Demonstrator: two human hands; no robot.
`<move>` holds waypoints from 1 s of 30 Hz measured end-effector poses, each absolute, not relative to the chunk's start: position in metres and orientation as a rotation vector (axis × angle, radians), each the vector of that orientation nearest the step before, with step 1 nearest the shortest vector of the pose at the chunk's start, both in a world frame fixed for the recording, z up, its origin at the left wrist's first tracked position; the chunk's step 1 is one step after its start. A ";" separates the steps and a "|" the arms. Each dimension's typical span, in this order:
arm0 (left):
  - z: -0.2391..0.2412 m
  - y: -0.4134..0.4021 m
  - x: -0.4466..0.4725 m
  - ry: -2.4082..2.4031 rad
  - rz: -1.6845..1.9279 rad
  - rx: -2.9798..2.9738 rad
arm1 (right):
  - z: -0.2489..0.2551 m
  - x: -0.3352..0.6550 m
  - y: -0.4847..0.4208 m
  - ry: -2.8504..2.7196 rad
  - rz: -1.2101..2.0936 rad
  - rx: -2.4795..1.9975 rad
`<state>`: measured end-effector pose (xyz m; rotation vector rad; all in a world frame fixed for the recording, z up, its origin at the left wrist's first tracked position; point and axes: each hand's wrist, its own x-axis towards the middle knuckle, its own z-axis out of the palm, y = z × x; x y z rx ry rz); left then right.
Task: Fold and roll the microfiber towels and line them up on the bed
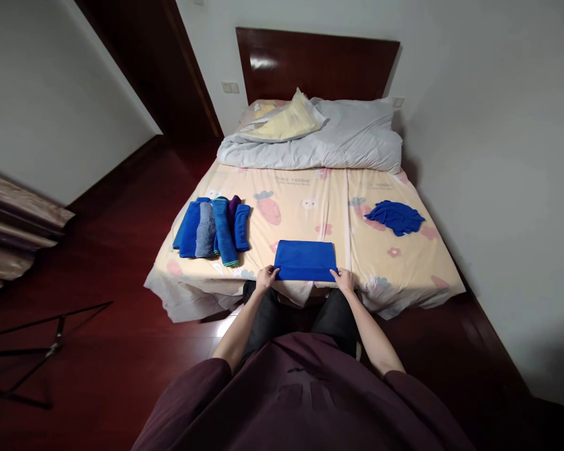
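Note:
A bright blue towel [305, 259], folded into a flat rectangle, lies at the foot edge of the bed [310, 207]. My left hand [266, 277] pinches its near left corner. My right hand [343, 280] grips its near right corner. To the left on the sheet sits a row of folded towels [214, 229] in blue, grey-blue and purple. At the right side of the bed lies a crumpled blue cloth [395, 217], unfolded.
A grey duvet [329, 144] and a yellow pillow [282, 123] are heaped against the dark wooden headboard [316, 62]. A black folding stand [37, 347] rests on the red wooden floor at left. A white wall runs close along the bed's right side.

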<state>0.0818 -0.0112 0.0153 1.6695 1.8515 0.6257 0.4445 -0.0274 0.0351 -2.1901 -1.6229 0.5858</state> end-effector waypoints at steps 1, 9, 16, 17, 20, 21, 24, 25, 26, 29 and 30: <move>0.016 -0.012 0.082 1.854 0.628 1.661 | 0.036 0.444 -0.027 -1.621 0.590 -2.199; 0.020 -0.012 0.085 1.868 0.607 1.663 | 0.037 0.444 -0.025 -1.628 0.574 -2.212; 0.021 -0.017 0.082 1.839 0.604 1.741 | 0.038 0.444 -0.030 -1.667 0.488 -2.149; 0.022 -0.018 0.082 1.848 0.623 1.807 | 0.039 0.444 -0.032 -1.716 0.410 -2.079; 0.025 -0.019 0.083 1.773 0.701 2.098 | 0.041 0.445 -0.038 -1.985 0.236 -1.755; 0.025 -0.019 0.085 1.689 0.697 2.194 | 0.041 0.444 -0.039 -2.095 0.232 -1.643; 0.020 -0.018 0.098 1.424 0.550 2.378 | 0.039 0.439 -0.043 -2.346 0.299 -1.457; 0.017 -0.018 0.103 1.381 0.478 2.409 | 0.038 0.437 -0.044 -2.387 0.318 -1.453; 0.013 -0.018 0.108 1.367 0.409 2.430 | 0.036 0.435 -0.045 -2.409 0.329 -1.466; 0.003 -0.018 0.118 1.408 0.257 2.483 | 0.031 0.430 -0.043 -2.417 0.333 -1.519; 0.001 -0.017 0.120 1.422 0.230 2.505 | 0.030 0.430 -0.041 -2.418 0.331 -1.525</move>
